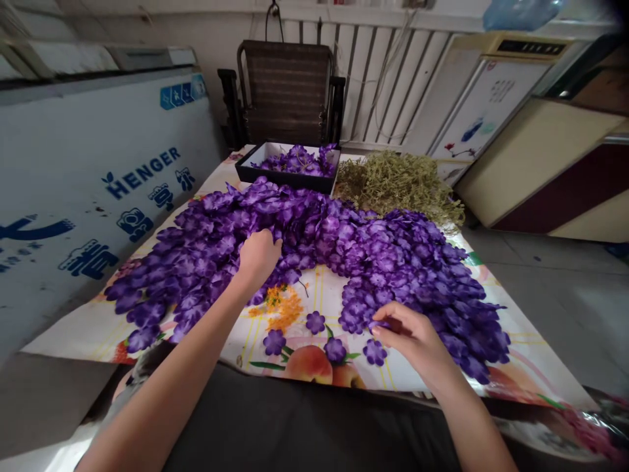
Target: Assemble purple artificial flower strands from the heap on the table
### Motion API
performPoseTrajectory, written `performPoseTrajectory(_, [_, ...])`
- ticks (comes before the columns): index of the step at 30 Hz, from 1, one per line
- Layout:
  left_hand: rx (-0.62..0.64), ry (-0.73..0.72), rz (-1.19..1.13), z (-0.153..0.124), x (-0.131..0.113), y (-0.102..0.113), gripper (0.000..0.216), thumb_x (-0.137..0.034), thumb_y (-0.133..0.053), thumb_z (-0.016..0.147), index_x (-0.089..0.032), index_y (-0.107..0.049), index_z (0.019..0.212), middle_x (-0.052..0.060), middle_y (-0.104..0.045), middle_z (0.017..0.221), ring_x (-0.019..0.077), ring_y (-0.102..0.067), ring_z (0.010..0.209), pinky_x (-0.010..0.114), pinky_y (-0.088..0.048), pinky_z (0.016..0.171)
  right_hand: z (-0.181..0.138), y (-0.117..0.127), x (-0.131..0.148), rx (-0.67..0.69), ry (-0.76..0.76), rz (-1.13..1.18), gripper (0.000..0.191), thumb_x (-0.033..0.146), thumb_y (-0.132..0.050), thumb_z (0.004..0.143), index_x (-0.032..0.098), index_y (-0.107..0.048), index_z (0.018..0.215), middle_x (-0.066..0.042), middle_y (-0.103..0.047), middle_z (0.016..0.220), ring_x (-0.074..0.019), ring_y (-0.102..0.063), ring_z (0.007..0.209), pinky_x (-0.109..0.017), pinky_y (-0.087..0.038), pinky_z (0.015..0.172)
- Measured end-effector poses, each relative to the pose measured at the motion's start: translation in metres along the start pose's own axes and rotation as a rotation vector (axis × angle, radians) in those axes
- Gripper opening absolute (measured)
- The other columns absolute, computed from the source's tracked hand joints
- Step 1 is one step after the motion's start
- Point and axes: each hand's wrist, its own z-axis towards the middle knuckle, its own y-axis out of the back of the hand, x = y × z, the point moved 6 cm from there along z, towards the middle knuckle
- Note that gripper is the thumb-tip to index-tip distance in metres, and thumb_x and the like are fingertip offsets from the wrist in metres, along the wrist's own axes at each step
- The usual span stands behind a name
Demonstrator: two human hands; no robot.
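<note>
A wide heap of purple cloth flower petals [373, 249] covers a table with a fruit-print cloth [531, 360]. My left hand [258, 257] reaches into the middle of the heap, its fingers curled down among the petals. My right hand [410, 334] hovers at the near right edge of the heap and pinches one purple petal [381, 324] between thumb and fingers. Three single petals [314, 322] lie loose on the cloth between my hands.
A black tray [285, 176] with more purple petals stands at the table's far side, a pile of dry green stems [400, 182] beside it. Behind is a dark chair [285, 92]. A white chest freezer [93, 183] flanks the left; cabinets stand right.
</note>
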Motion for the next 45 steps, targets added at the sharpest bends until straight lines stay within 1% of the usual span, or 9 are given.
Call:
performPoseTrajectory(7, [0.045,0.086,-0.207,0.005,0.005,0.008,0.031,-0.031,-0.057,0.090,-0.014,-0.057,0.116,0.008,-0.059,0.117,0.0250,-0.060,0.100,0.043,-0.052,0.083,-0.001,0.000,0.004,0.022,0.007,0.115,0.011,0.028,-0.068,0.073,0.018,-0.066,0.077,0.003,-0.060,0.059,-0.0130,-0.056,0.053,-0.026,-0.043,0.054])
performPoseTrajectory(11, [0.127,0.117,-0.437,-0.011,0.017,0.021,0.029,-0.031,-0.056,0.091,-0.013,-0.058,0.113,0.007,-0.061,0.110,0.0213,-0.063,0.091,0.038,-0.054,0.076,0.000,-0.001,0.002,0.030,0.004,0.196,0.018,0.033,-0.068,0.075,0.018,-0.067,0.084,0.001,-0.064,0.066,-0.0140,-0.060,0.054,-0.028,-0.049,0.056])
performPoseTrajectory(13, [0.179,0.106,-0.564,-0.029,0.017,0.025,0.024,-0.032,-0.052,0.093,-0.013,-0.058,0.104,0.004,-0.063,0.090,0.0131,-0.061,0.068,0.028,-0.053,0.060,0.001,-0.003,0.002,0.041,0.018,0.226,0.018,0.034,-0.068,0.076,0.018,-0.066,0.085,0.001,-0.064,0.065,-0.0144,-0.062,0.054,-0.028,-0.050,0.056])
performPoseTrajectory(15, [0.234,0.071,-0.688,-0.051,0.011,0.024,0.026,-0.035,-0.044,0.095,-0.014,-0.054,0.085,-0.006,-0.048,0.056,0.0064,-0.042,0.040,0.019,-0.038,0.040,0.000,-0.006,0.006,0.049,0.050,0.252,0.017,0.035,-0.066,0.079,0.018,-0.064,0.082,0.001,-0.064,0.063,-0.0152,-0.063,0.055,-0.028,-0.051,0.058])
performPoseTrajectory(18, [0.351,-0.014,-0.855,-0.089,-0.009,0.016,0.035,-0.047,-0.045,0.090,-0.021,-0.037,0.068,-0.012,-0.024,0.042,0.0047,-0.022,0.033,0.016,-0.022,0.035,-0.008,-0.009,0.019,0.045,0.146,0.294,0.019,0.039,-0.063,0.081,0.020,-0.060,0.079,-0.003,-0.068,0.076,-0.0192,-0.068,0.073,-0.033,-0.053,0.071])
performPoseTrajectory(22, [0.560,-0.111,-0.973,-0.132,-0.039,-0.003,0.044,-0.057,-0.054,0.080,-0.021,-0.034,0.065,-0.013,-0.026,0.043,0.0040,-0.020,0.036,0.016,-0.019,0.037,-0.026,-0.020,0.046,0.142,0.328,0.356,0.011,0.033,-0.056,0.088,0.023,-0.055,0.083,-0.007,-0.066,0.112,-0.0210,-0.056,0.116,-0.040,-0.040,0.101])
performPoseTrajectory(31, [0.868,-0.068,-1.043,-0.161,-0.057,-0.029,0.039,-0.051,-0.059,0.080,-0.019,-0.042,0.066,-0.012,-0.029,0.045,0.0040,-0.020,0.038,0.017,-0.019,0.038,-0.024,-0.024,0.045,0.136,0.326,0.250,0.007,0.022,-0.047,0.092,0.023,-0.051,0.086,-0.007,-0.068,0.109,-0.0189,-0.060,0.108,-0.036,-0.043,0.095])
performPoseTrajectory(37, [0.857,-0.031,-1.052,-0.163,-0.052,-0.042,0.038,-0.051,-0.064,0.076,-0.019,-0.044,0.073,-0.011,-0.037,0.042,0.0037,-0.024,0.035,0.016,-0.017,0.036,-0.020,-0.030,0.045,0.296,0.220,0.299,0.008,0.024,-0.050,0.091,0.023,-0.052,0.083,-0.007,-0.069,0.109,-0.0212,-0.058,0.112,-0.040,-0.039,0.099])
performPoseTrajectory(45, [0.799,0.009,-1.096,-0.154,-0.043,-0.055,0.033,-0.044,-0.068,0.075,-0.014,-0.054,0.074,-0.008,-0.042,0.047,0.0038,-0.031,0.035,0.018,-0.018,0.037,-0.009,-0.034,0.028,0.227,0.161,0.431,0.014,0.036,-0.055,0.089,0.023,-0.056,0.083,-0.005,-0.069,0.091,-0.0208,-0.064,0.085,-0.036,-0.048,0.080])
